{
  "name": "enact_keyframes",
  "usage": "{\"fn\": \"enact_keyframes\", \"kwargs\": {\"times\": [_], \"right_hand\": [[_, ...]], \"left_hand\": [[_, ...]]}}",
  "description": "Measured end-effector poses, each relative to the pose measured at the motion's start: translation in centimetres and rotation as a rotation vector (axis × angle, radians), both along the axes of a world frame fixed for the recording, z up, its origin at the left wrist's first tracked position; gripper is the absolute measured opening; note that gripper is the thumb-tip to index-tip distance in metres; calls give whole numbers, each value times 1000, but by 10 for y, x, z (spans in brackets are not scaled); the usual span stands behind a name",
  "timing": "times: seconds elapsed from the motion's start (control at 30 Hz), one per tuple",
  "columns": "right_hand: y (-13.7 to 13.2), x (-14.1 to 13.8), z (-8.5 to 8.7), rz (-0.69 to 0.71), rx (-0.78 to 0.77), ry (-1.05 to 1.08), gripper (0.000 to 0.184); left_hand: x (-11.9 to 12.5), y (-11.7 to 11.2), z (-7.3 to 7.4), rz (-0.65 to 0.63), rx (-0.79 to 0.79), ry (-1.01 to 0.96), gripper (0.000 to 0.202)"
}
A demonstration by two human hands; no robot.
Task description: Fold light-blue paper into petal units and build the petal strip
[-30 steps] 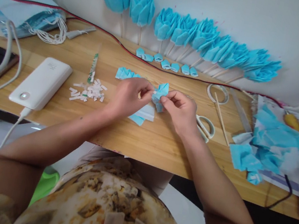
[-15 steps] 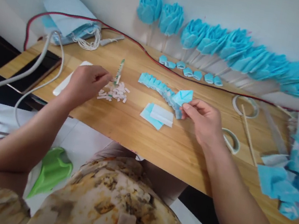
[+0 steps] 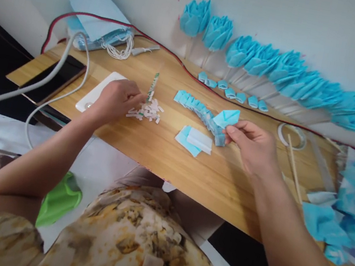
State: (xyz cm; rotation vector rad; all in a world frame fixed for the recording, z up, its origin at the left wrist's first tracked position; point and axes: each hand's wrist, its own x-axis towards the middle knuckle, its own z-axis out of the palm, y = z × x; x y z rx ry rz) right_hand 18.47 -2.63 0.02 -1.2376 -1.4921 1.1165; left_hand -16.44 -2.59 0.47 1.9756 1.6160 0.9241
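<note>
My right hand [image 3: 254, 146] pinches a folded light-blue piece [image 3: 226, 118], holding it just above the wooden table [image 3: 166, 158]. Under it runs a row of folded blue pieces [image 3: 196, 105]. My left hand [image 3: 116, 99] has its fingers curled together, fingertips at a small heap of white tape bits [image 3: 148, 112] beside a green-and-white strip [image 3: 153, 86]. What the left fingertips pinch is too small to make out. A flat stack of blue and white squares [image 3: 195, 140] lies between the hands.
Blue paper flowers on sticks [image 3: 262, 61] lean on the wall. A white power bank [image 3: 99, 89], a dark tablet [image 3: 54, 79], cables and face masks [image 3: 99, 32] sit left. Tape roll [image 3: 289, 134], wooden sticks [image 3: 293, 169] and blue scraps [image 3: 345, 213] lie right.
My left hand let go of the blue piece and moved left to the heap of white bits. My right hand kept the piece. The view turned left.
</note>
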Motion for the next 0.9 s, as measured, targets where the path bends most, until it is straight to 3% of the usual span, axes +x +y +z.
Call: {"fn": "enact_keyframes", "kwargs": {"times": [0.13, 0.3, 0.4, 0.5, 0.6, 0.7, 0.8, 0.9], "right_hand": [[-4, -12, 6, 32, -43, 3, 23], [-5, -25, 12, 84, -104, 47, 25], [-5, -33, 15, 128, -115, 68, 26], [-2, -42, 16, 155, -123, 60, 28], [0, -50, 14, 173, -129, 40, 31], [4, -56, 10, 184, -131, 50, 31], [13, -57, 9, 188, -133, 44, 28], [33, -53, 11, 181, -87, -53, 23]], "left_hand": [[-3, -2, -8, -20, 104, 143, 14], [1, -8, -6, 20, 248, 157, 51], [21, -10, 7, 62, 294, 32, 45], [50, -7, 20, 1, 177, -217, 31], [80, 2, 23, -148, -157, -493, 30], [99, 14, 19, -236, -378, -695, 29], [105, 27, 19, -184, -464, -741, 18], [98, 45, 25, -78, -423, -826, 12]]}}
